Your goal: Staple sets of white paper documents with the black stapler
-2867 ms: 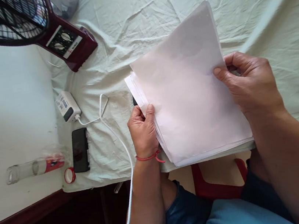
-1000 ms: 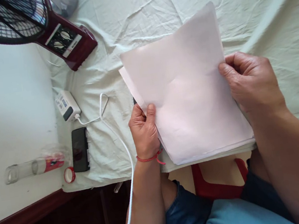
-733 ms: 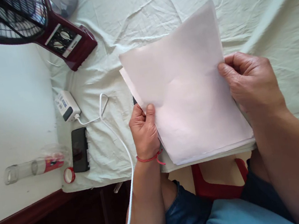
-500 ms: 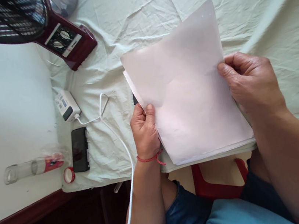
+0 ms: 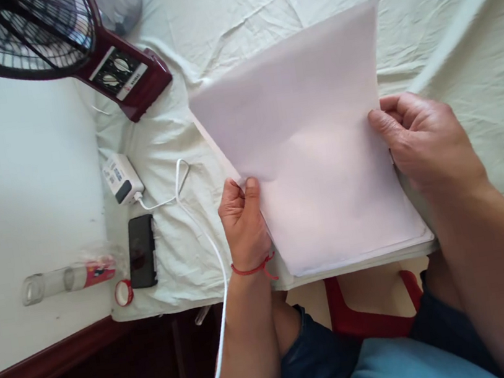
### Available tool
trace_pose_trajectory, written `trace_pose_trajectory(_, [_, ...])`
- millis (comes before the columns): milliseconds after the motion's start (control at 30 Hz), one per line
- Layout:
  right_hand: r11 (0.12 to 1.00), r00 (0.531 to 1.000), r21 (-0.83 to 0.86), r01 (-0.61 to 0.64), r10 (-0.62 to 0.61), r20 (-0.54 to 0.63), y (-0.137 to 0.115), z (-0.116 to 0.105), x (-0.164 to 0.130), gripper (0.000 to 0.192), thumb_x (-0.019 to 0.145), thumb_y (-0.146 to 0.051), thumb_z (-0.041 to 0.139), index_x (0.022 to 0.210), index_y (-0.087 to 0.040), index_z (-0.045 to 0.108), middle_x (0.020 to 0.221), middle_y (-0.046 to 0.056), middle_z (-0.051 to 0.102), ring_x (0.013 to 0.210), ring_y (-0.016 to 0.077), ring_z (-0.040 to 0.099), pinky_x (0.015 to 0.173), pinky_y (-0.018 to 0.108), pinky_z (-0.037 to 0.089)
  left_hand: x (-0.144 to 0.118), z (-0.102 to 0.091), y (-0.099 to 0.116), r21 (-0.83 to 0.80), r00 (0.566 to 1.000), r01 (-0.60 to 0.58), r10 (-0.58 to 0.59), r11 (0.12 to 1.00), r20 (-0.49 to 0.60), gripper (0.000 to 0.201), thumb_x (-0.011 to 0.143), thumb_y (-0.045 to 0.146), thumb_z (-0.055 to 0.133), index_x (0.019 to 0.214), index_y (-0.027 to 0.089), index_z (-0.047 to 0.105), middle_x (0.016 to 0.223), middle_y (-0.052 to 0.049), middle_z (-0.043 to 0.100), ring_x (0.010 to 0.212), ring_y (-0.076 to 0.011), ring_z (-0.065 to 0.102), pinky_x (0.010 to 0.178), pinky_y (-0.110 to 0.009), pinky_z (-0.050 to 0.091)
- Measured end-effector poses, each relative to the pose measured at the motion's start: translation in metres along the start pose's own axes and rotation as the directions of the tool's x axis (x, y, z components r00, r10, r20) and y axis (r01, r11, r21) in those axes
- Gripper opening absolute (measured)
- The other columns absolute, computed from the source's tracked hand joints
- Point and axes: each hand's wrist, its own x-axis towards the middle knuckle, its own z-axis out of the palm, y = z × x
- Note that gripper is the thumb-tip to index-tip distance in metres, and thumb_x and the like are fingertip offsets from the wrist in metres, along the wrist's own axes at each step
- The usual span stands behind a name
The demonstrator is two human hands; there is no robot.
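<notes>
Paper: a stack of thin white paper sheets [image 5: 318, 161] fills the centre of the frame, its near edge resting at the edge of the pale green creased bedsheet [image 5: 229, 23], its far end lifted off the cloth.
Left hand: the left hand [image 5: 242, 224], a red thread bracelet [image 5: 251, 268] at its wrist, has its grip closed on the stack's left edge, thumb on top, which steadies that side.
Right hand: the right hand [image 5: 423, 140] pinches the right edge, thumb over the top sheet and fingers curled behind; held from both sides, the sheets stay squared and tilted toward the viewer.
Cable: a white charging cable [image 5: 202, 233] loops just left of the left hand and runs down off the edge, plugged into a white power adapter [image 5: 123, 178].
Phone: a black smartphone [image 5: 141, 251] lies flat below the adapter, near a small red bottle cap [image 5: 124, 292].
Bottle: a clear plastic bottle with a red label [image 5: 70, 279] lies on its side at lower left.
Fan: a dark red fan with a black grille [image 5: 72, 45] stands in the upper left.
Stool: a red plastic stool [image 5: 368, 316] shows between the knees at the bottom.
</notes>
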Motion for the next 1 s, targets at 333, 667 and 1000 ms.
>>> trace_pose_trajectory(333, [0.977, 0.985, -0.175, 0.124, -0.142, -0.099, -0.002, 0.005, -0.003, 0.012, 0.092, -0.026, 0.070, 0.087, -0.024, 0.080, 0.078, -0.003, 0.069, 0.075, 0.0152, 0.060, 0.077, 0.033, 0.046, 0.002, -0.006, -0.009, 0.125, 0.994, 0.039, -0.051, 0.991, 0.094, 0.032, 0.098, 0.052, 0.079, 0.110, 0.023, 0.076, 0.111, -0.005, 0.083, 0.105, -0.0199, 0.077, 0.096, -0.030, 0.062])
trace_pose_trajectory(667, [0.955, 0.944, -0.210, 0.210, -0.254, -0.209, -0.003, 0.008, -0.006, 0.010, 0.088, -0.021, 0.076, 0.090, -0.025, 0.085, 0.086, -0.001, 0.076, 0.077, 0.0148, 0.064, 0.080, 0.033, 0.054, 0.002, -0.005, -0.009, 0.135, 0.990, 0.090, -0.103, 0.987, 0.097, 0.032, 0.098, 0.051, 0.077, 0.111, 0.023, 0.075, 0.113, -0.006, 0.082, 0.111, -0.0211, 0.076, 0.104, -0.034, 0.060])
trace_pose_trajectory(1000, [0.980, 0.986, 0.197, 0.037, -0.003, -0.167, -0.003, 0.011, -0.004, 0.006, 0.084, -0.025, 0.084, 0.089, -0.022, 0.086, 0.080, 0.001, 0.077, 0.066, 0.0111, 0.062, 0.059, 0.026, 0.048, 0.001, -0.005, -0.008, 0.149, 0.987, 0.092, -0.110, 0.984, 0.114, 0.033, 0.099, 0.054, 0.077, 0.109, 0.023, 0.073, 0.108, -0.005, 0.080, 0.107, -0.0209, 0.076, 0.099, -0.034, 0.061])
